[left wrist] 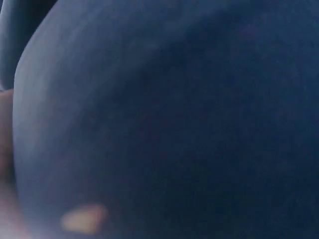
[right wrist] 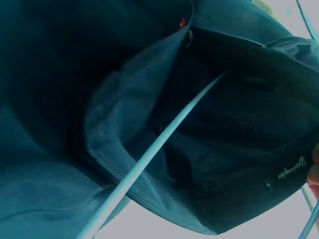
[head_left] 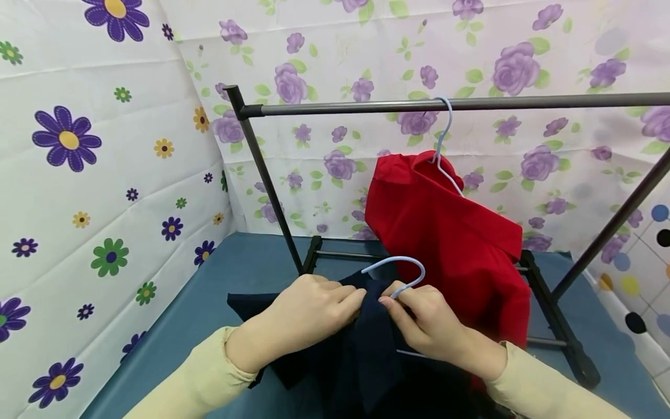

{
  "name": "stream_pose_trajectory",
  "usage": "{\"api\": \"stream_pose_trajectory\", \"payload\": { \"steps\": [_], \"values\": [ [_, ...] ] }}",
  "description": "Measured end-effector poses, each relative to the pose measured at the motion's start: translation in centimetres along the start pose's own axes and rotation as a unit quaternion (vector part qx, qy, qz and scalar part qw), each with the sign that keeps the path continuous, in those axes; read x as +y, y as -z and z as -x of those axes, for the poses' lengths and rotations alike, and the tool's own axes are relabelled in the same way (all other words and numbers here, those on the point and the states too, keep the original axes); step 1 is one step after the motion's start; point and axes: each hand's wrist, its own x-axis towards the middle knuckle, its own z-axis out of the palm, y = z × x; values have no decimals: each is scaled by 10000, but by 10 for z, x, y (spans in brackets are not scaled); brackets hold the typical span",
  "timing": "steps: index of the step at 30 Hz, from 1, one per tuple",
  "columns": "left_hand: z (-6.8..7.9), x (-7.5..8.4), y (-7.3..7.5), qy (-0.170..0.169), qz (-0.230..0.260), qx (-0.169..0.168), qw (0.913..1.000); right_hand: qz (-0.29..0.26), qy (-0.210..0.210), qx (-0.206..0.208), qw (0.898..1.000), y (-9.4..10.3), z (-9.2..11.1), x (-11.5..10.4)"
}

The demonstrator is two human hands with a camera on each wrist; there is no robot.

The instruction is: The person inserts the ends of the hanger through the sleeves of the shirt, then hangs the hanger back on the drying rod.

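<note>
My left hand (head_left: 314, 311) grips the dark navy shirt (head_left: 371, 349) near its neckline, with the fingers curled into the cloth. Just to the right, my right hand (head_left: 429, 320) pinches the base of a light blue clothes hanger (head_left: 416, 266) together with the shirt's edge. The hanger's hook sticks up above both hands. In the right wrist view, one hanger arm (right wrist: 154, 144) runs into the opened shirt, and a label with white lettering (right wrist: 294, 169) shows inside. Blurred navy cloth (left wrist: 174, 119) fills most of the left wrist view.
A dark metal clothes rack (head_left: 340, 107) stands behind the hands. From its bar hangs a red shirt (head_left: 445, 233) on another light blue hanger (head_left: 444, 122). Blue cloth (head_left: 209, 297) covers the table, and flowered sheets (head_left: 324, 64) enclose the back and left.
</note>
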Motion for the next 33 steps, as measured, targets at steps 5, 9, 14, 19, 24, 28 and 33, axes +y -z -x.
{"api": "stream_pose_trajectory", "payload": {
  "steps": [5,9,14,19,24,28,33],
  "values": [
    [7,-11,18,451,18,124,9989,498,-380,559,9965,7,10,3],
    [22,-25,40,1014,-11,378,9941,541,-579,897,9928,19,13,5],
    [39,-42,51,1405,120,511,9887,424,-354,1139,9920,28,10,4],
    [45,-50,45,964,298,598,9931,355,-230,1045,9936,27,-2,4],
    [45,-46,36,784,25,899,9929,47,-373,912,9951,23,-10,3],
    [41,-41,27,750,46,966,9925,-153,-418,774,9960,19,-13,1],
    [36,-36,14,540,240,834,9948,-5,-439,468,9979,12,-18,0]
  ]
}}
